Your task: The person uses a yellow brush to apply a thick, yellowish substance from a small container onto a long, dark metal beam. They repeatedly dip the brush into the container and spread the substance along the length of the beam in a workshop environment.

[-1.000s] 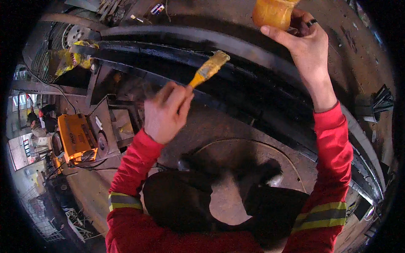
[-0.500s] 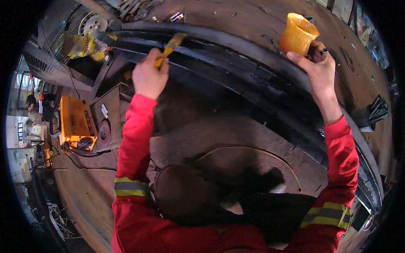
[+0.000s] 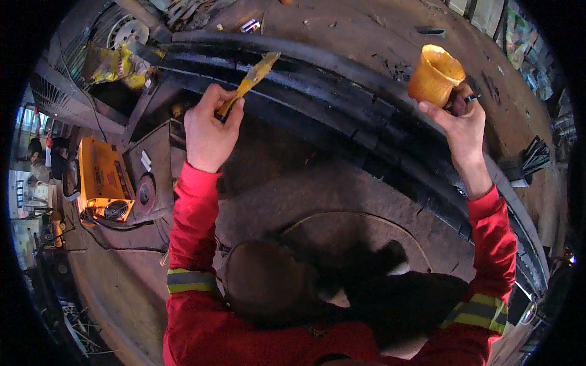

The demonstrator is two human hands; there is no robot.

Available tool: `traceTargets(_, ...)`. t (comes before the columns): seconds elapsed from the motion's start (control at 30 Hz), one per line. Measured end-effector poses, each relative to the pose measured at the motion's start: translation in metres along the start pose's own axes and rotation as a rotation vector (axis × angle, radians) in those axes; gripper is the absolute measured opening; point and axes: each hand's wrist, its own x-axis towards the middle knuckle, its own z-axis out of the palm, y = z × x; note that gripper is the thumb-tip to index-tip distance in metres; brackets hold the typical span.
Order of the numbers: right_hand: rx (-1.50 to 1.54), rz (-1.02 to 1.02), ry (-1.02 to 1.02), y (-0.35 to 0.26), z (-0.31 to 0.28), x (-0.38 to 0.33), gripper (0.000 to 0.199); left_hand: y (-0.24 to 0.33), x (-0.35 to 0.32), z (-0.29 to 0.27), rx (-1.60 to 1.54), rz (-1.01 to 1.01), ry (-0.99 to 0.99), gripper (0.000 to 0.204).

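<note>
My left hand point(image 3: 211, 135) is closed round the yellow handle of a paintbrush point(image 3: 251, 79). The brush tilts up to the right, with its bristle end above or against the long dark curved metal bars point(image 3: 342, 116); I cannot tell whether it touches them. In my right hand point(image 3: 464, 129) is an orange-yellow cup point(image 3: 434, 78) with an uneven rim, gripped near its base between thumb and fingers. The cup is raised over the far side of the bars, tipped slightly to the right. Its contents are hidden.
At the left stands an orange welding machine point(image 3: 105, 180) with cables, beside a grinding disc point(image 3: 146, 194) on a dark box. A cable point(image 3: 360, 213) curves across the floor. A can point(image 3: 249, 26) lies beyond the bars, and a bundle of dark rods point(image 3: 535, 155) is at right.
My left hand and the paintbrush have drawn back a little toward me, the brush tilting more to the right. The cup and my right hand appear lower in view. The view has shifted slightly.
</note>
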Motion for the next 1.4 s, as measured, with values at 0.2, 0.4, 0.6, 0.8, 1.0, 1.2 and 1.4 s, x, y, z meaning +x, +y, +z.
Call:
traceTargets(0.2,-0.007,-0.021,-0.004,0.003,-0.001,-0.020,0.050,0.026,0.015,0.048,0.280,0.159,-0.152,0.017)
traceTargets(0.4,-0.123,-0.089,-0.003,0.005,-0.004,-0.036,0.058,0.062,-0.002,0.032,-0.144,0.208,-0.323,0.018)
traceTargets(0.6,-0.254,-0.162,-0.117,-0.003,0.008,-0.050,0.055,0.112,0.033,-0.069,-0.237,0.240,-0.326,0.024)
traceTargets(0.8,-0.222,-0.219,-0.154,0.001,0.020,-0.057,0.053,0.163,0.072,-0.049,0.113,0.705,-0.673,0.020)
traceTargets(1.0,-0.263,-0.264,-0.147,0.003,0.023,-0.061,0.051,0.167,0.057,-0.014,0.213,0.816,-0.642,0.019)
traceTargets(1.2,-0.260,-0.190,-0.130,0.007,0.022,-0.063,0.054,0.131,0.038,-0.021,-0.118,0.444,-0.504,0.017)
traceTargets(1.4,-0.296,-0.170,-0.109,0.010,0.025,-0.062,0.054,0.101,0.014,-0.021,-0.177,0.244,-0.430,0.015)
